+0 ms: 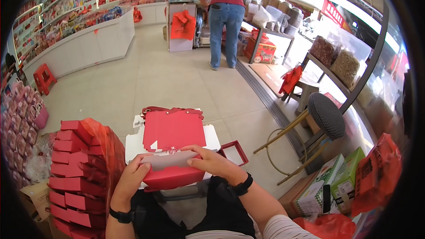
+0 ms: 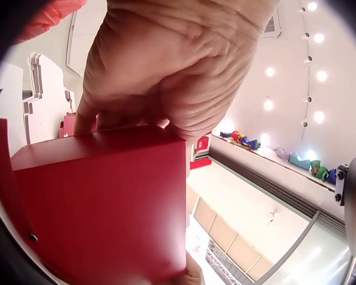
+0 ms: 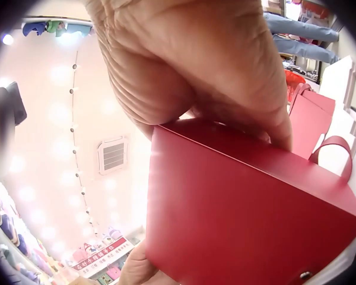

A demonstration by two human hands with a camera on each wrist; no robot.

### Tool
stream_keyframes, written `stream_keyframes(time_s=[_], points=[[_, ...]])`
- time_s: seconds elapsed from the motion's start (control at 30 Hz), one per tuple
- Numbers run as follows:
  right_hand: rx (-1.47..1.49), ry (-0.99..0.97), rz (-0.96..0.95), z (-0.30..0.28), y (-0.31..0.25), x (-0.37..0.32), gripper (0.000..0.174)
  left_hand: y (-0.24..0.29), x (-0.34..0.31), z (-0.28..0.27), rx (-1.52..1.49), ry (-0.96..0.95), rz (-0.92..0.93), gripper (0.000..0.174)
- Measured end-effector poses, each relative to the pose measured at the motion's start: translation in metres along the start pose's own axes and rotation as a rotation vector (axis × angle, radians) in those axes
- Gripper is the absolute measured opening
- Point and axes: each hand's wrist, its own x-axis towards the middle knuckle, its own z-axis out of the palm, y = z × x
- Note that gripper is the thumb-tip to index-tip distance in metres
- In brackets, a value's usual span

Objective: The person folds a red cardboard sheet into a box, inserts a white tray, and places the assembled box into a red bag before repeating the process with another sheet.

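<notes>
A red cardboard box (image 1: 177,178) with a pale inner side is held above the lap, its top side open. My left hand (image 1: 134,172) grips its left end, thumb at the rim. At the right end my right hand (image 1: 214,163) grips it the same way, fingers over the far edge. In the left wrist view the box's smooth red side (image 2: 107,208) shows a small metal stud near the corner. A red strap (image 3: 335,148) appears beside the box in the right wrist view. Just beyond lies a stack of flat red sheets (image 1: 172,128) with red handles, on white card pieces (image 1: 212,136).
Several finished red boxes (image 1: 73,183) are piled at the left beside a red plastic bag (image 1: 113,150). An empty red frame (image 1: 234,152) lies right of the stack. A round stool (image 1: 326,115) and cartons (image 1: 319,186) stand at the right. A person (image 1: 226,17) bends over a counter ahead.
</notes>
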Motion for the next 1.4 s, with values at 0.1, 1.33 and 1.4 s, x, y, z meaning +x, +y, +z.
stream_keyframes(time_s=[0.1,1.33,1.4], points=[[-0.067,-0.008,0.021,-0.004,-0.005,0.003,0.047,0.001,0.002,0.000,0.044,-0.014,0.008,0.034],[0.171,0.252,-0.080,0.005,0.009,-0.010,0.046,-0.016,0.009,0.021,-0.114,0.215,0.124,0.036],[0.246,0.255,-0.087,0.008,0.014,-0.008,0.047,-0.018,0.011,0.022,-0.129,0.222,0.163,0.036]])
